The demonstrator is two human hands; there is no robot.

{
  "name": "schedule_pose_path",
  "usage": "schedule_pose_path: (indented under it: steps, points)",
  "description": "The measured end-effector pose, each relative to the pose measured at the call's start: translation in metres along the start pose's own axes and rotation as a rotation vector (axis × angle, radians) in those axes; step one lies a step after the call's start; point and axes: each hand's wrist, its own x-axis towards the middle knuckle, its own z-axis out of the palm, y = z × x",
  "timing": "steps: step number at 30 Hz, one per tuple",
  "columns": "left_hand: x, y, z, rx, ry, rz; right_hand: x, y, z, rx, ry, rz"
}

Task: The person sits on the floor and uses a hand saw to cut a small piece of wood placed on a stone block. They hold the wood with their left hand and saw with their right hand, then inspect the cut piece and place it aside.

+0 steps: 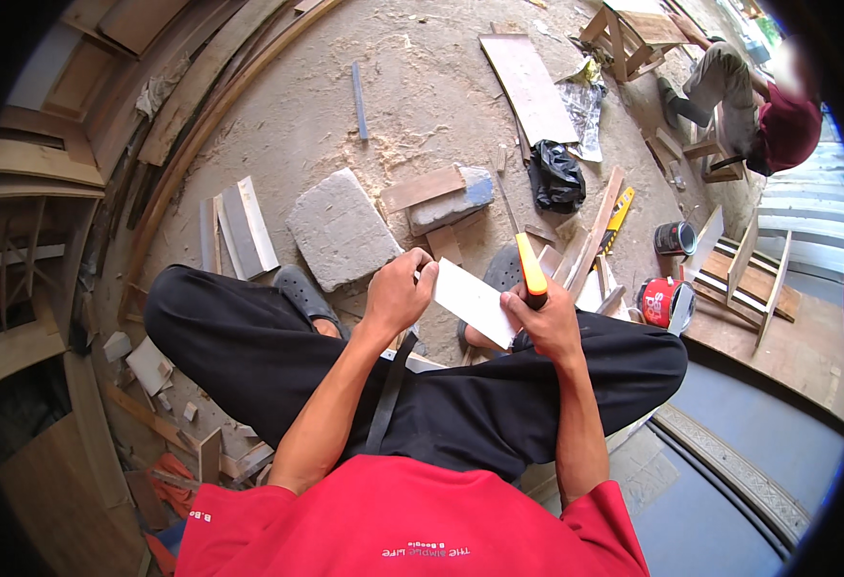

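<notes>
A small white flat board [473, 302] is held slanted above my lap. My left hand [401, 291] is closed on its left end, with the fingers curled in. My right hand [547, 322] pinches the other end, thumb on top. That hand also holds a tool with a yellow-orange and black handle [531, 267]. A thin part stretches away from the handle; it is too narrow to tell whether it is a blade or a shaft. A pale concrete block [343, 229] lies beyond my left hand.
Another block [451, 200] carries a wood strip [423, 189]. A yellow utility knife [617, 219], black bag [556, 177], red can [665, 305] and dark can [675, 238] lie to the right. Another person [758, 111] sits far right. Wooden frames [42, 163] line the left.
</notes>
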Motion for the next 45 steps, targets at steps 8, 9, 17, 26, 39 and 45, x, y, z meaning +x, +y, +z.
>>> schedule_pose_path:
  steps: [8, 9, 17, 26, 39, 45]
  points:
    - [0.005, -0.011, 0.000, -0.136, -0.073, 0.017, 0.003, 0.005, -0.001, 0.096, -0.021, 0.035]
    - [0.006, -0.012, 0.000, -0.172, -0.089, 0.017, 0.003, 0.004, -0.001, 0.108, -0.023, 0.039]
    - [0.008, -0.014, 0.000, -0.411, -0.149, -0.135, 0.004, -0.005, -0.003, 0.146, -0.026, 0.084]
    - [0.010, -0.019, 0.001, -0.697, -0.076, -0.214, 0.006, -0.010, 0.004, 0.123, 0.017, 0.050]
    - [0.008, -0.020, -0.017, -0.984, -0.049, -0.441, 0.017, -0.049, 0.009, 0.117, -0.014, 0.038]
    - [0.001, -0.008, -0.043, -1.480, -0.224, -0.602, 0.042, -0.105, -0.003, -0.167, -0.125, -0.031]
